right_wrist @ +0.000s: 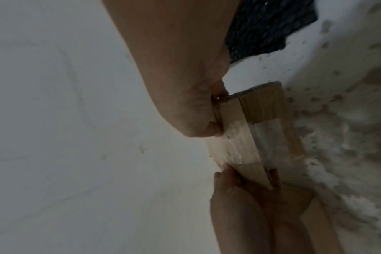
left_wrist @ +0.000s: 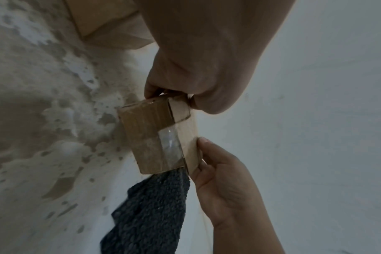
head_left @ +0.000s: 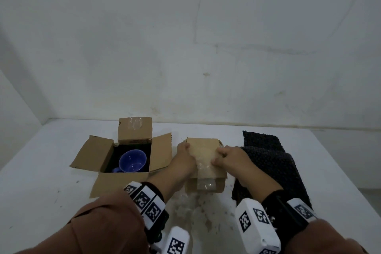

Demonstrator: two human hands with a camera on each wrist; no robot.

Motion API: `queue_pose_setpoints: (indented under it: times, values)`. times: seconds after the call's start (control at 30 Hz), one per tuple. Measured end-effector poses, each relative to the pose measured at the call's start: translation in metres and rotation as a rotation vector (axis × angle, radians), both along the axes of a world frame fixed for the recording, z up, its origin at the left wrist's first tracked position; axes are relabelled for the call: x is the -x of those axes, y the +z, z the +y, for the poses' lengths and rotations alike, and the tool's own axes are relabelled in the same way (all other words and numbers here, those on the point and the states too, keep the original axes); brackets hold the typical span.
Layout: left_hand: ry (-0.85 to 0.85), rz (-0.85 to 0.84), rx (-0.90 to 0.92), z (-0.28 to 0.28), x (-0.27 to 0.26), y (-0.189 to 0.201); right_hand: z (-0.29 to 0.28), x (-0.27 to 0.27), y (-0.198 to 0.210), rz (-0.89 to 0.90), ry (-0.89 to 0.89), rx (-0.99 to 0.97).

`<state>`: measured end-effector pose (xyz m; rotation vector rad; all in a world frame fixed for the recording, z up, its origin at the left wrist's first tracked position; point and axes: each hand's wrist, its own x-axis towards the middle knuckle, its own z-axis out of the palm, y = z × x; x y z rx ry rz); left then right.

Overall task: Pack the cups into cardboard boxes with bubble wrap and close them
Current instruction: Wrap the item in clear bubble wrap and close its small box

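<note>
Left hand and right hand grip opposite edges of the closed box — fingers curled over its taped top flap. Left of it, the open box holds a blue cup; right, dark bubble wrap. No legible writing.

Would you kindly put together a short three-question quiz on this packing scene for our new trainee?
1. True or false: the blue cup sits in the open box.
2. Which hands touch the closed box? A) left hand only B) right hand only C) both
3. Fill in: the dark bubble wrap lies to the ___ of the closed box.

Key: 1 true; 2 C; 3 right.
</note>
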<state>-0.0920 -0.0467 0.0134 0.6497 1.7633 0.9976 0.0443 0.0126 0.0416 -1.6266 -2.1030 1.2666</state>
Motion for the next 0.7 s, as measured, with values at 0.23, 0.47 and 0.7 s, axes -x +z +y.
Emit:
queue_pose_setpoints:
  times: [0.23, 0.47, 0.7]
  values:
    - [-0.054, 0.105, 0.07, 0.008, 0.007, 0.002, 0.018, 0.013, 0.001, -0.008, -0.034, 0.099]
    - [-0.064, 0.141, -0.004, 0.009, 0.011, 0.0, 0.031, 0.011, -0.01, -0.017, -0.017, 0.069]
    - [-0.064, 0.196, -0.102, 0.016, 0.017, 0.004, 0.039, 0.017, -0.01, -0.021, 0.077, -0.06]
